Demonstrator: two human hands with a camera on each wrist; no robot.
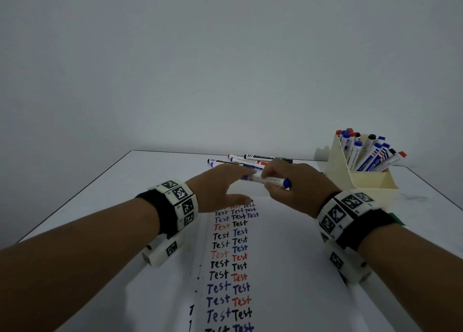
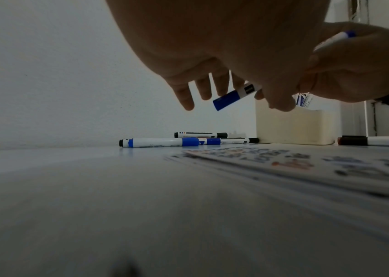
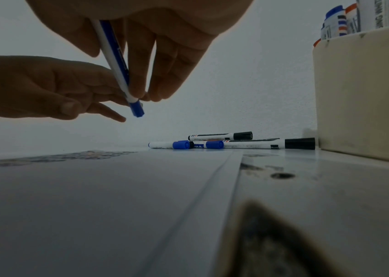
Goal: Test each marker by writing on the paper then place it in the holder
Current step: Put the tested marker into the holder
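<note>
A blue whiteboard marker (image 1: 270,180) hangs level above the top edge of the paper (image 1: 275,256), its blue cap (image 2: 226,99) pointing left. My right hand (image 1: 288,179) grips its white barrel (image 3: 117,65) between thumb and fingers. My left hand (image 1: 249,186) is spread, its fingertips (image 3: 117,97) touching the barrel just behind the cap, the thumb held apart over the paper. The paper bears columns of "Test" in black, blue and red. The cream holder (image 1: 363,179) stands at the right with several markers (image 1: 370,153) in it.
Several loose capped markers (image 1: 250,160) lie near the table's far edge, behind my hands and left of the holder (image 3: 364,93). Another marker with a dark red cap (image 2: 366,141) lies by the holder's base. A plain wall rises behind the white table (image 1: 100,194).
</note>
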